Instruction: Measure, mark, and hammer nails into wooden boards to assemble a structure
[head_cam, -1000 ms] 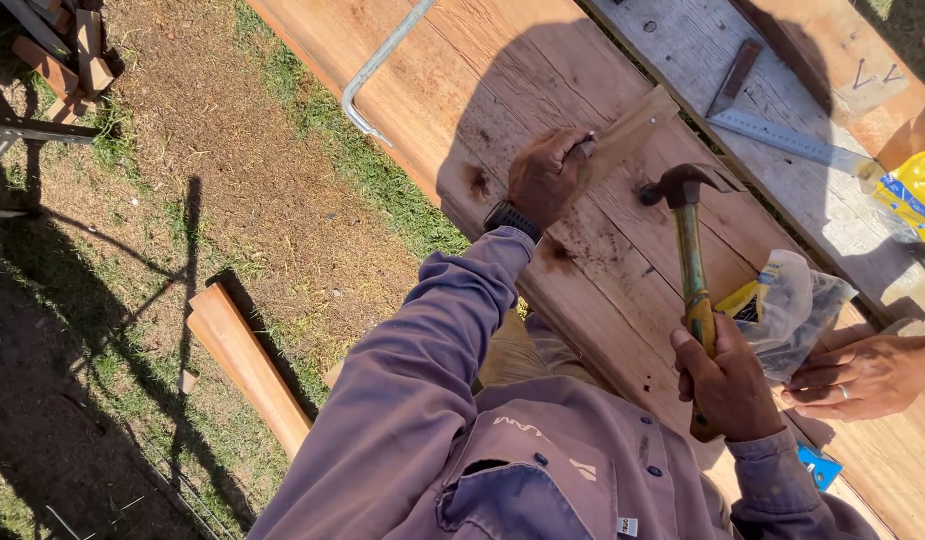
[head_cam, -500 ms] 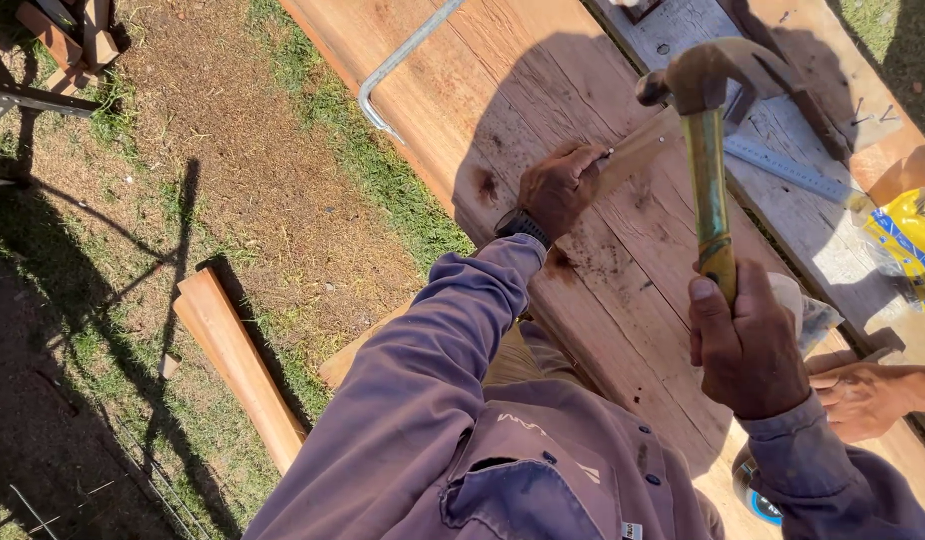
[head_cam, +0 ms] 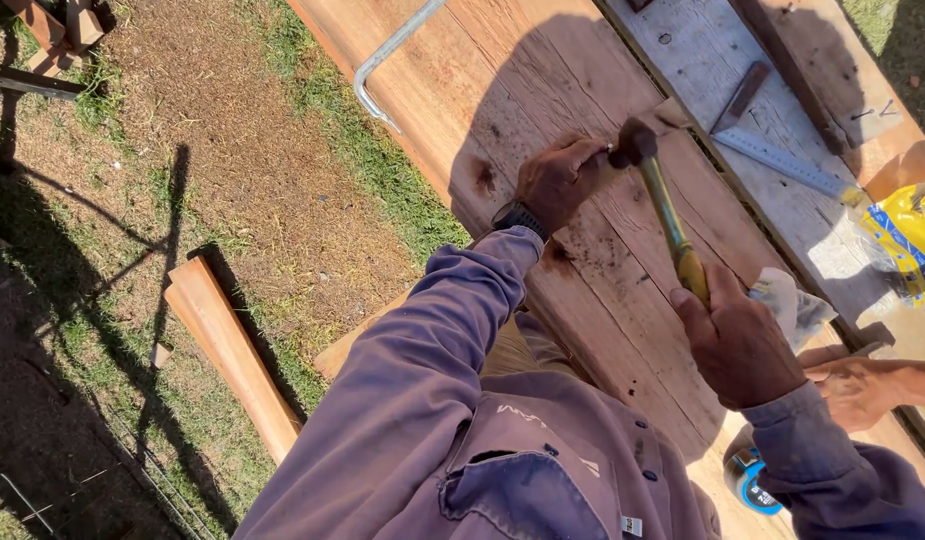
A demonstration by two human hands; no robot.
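Observation:
My right hand [head_cam: 735, 343] grips the yellow handle of a hammer [head_cam: 666, 210], its dark head down next to my left fingers. My left hand [head_cam: 557, 181], a dark watch on its wrist, rests fingers pinched on a small wooden board [head_cam: 633, 235] that lies on wide reddish planks [head_cam: 483, 80]. Whatever the fingers pinch is too small to make out. Both my arms are in purple sleeves.
Another person's hand [head_cam: 863, 385] rests on the planks at the right, beside a crumpled rag [head_cam: 795, 305]. A metal square [head_cam: 783, 160], a yellow bag [head_cam: 908, 235] and a bent metal bar [head_cam: 388, 55] lie around. A loose plank [head_cam: 228, 360] lies on grass.
The hammer was raised half a second ago and has swung down, so its head now sits by my left fingers. My left hand has stayed on the small board.

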